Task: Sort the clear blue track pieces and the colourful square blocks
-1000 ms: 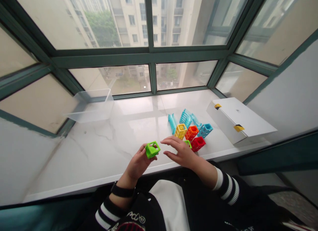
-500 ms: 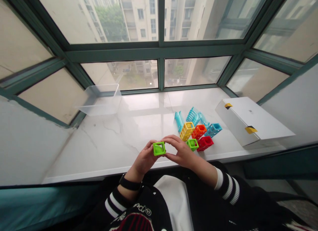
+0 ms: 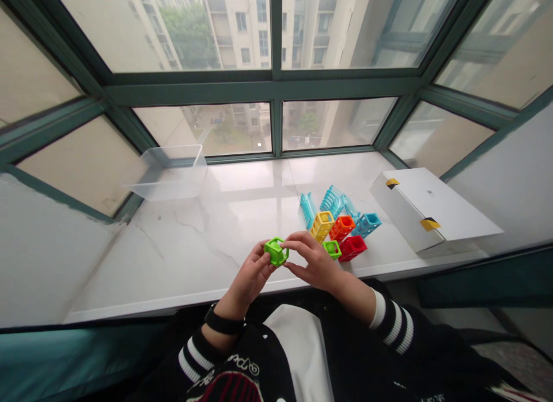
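A small bright-green openwork toy block (image 3: 273, 253) is held above the near edge of the sill, its frame tilted and a green inner piece showing through. My left hand (image 3: 249, 280) grips it from the left with thumb and fingers. From the right, my right hand (image 3: 314, 262) curves thumb and index finger onto the block's right side. Just beyond my right hand stand another green block (image 3: 332, 249), a red one (image 3: 353, 248), an orange one (image 3: 342, 227), a yellow one (image 3: 322, 225) and a blue one (image 3: 367, 224).
Translucent blue track-like pieces (image 3: 332, 201) lie behind the blocks. A clear plastic bin (image 3: 173, 189) sits at the left by the window. To the right is a white box (image 3: 436, 206) with yellow-and-black tabs. The marble sill (image 3: 207, 235) ends at a front edge near me.
The green block has turned in my fingers, from its open face toward me to a tilted angle. Both hands stay close to where they were, and the view has shifted slightly.
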Motion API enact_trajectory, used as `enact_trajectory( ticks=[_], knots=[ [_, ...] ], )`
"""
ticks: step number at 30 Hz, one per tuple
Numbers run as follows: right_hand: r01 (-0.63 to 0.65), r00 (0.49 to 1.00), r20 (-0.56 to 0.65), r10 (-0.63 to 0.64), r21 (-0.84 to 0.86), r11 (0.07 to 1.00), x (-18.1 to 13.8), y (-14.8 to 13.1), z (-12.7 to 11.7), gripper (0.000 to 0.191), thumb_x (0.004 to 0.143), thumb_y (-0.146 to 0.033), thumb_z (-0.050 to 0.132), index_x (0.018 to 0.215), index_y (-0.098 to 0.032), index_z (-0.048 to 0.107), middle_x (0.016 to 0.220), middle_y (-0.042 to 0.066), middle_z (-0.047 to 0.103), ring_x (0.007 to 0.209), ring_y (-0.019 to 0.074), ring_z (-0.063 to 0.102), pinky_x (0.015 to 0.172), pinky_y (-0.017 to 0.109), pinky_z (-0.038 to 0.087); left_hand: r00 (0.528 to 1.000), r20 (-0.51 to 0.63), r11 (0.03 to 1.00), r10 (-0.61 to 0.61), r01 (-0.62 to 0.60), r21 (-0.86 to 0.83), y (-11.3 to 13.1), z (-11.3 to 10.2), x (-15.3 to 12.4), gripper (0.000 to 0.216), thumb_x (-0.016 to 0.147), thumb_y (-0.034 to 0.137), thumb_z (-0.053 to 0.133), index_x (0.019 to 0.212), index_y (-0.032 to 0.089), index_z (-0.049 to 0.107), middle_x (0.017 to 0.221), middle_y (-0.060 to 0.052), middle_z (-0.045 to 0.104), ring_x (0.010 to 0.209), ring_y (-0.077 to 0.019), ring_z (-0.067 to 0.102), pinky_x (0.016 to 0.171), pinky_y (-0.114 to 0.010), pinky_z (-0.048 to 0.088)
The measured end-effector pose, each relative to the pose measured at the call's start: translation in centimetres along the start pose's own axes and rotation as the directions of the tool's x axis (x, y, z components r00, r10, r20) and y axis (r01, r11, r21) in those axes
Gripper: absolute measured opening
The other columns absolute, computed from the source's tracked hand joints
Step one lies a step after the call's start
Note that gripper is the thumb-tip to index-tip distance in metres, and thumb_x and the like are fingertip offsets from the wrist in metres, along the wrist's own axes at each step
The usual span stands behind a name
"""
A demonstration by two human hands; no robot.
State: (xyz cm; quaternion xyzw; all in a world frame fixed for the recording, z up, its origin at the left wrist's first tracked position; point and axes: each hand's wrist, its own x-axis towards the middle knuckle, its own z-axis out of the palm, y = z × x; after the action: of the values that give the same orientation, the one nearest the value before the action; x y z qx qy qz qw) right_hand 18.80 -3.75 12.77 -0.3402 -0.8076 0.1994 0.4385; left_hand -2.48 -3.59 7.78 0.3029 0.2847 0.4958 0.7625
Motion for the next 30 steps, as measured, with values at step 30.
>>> enact_trajectory(
  ticks=[30],
  knots=[
    [-0.334, 0.935, -0.166, 0.313, -0.125, 0.934, -4.0, 2.5, -9.4, 0.036, 0.087, -0.029, 0.075, 0.123, -0.026, 0.069, 0.12, 0.009, 0.075, 0.112, 0.0287, 0.072, 0.097, 0.043, 0.059, 0.95, 0.3, 0.676, 0.09, -0.28, 0.681, -4.6, 1.9, 5.2, 0.043, 0.082, 0.037, 0.086, 0.121, 0.025, 0.07, 0.124, -0.011, 0.068, 0.119, -0.0296, 0.063, 0.106, -0.048, 0.048]
  ],
)
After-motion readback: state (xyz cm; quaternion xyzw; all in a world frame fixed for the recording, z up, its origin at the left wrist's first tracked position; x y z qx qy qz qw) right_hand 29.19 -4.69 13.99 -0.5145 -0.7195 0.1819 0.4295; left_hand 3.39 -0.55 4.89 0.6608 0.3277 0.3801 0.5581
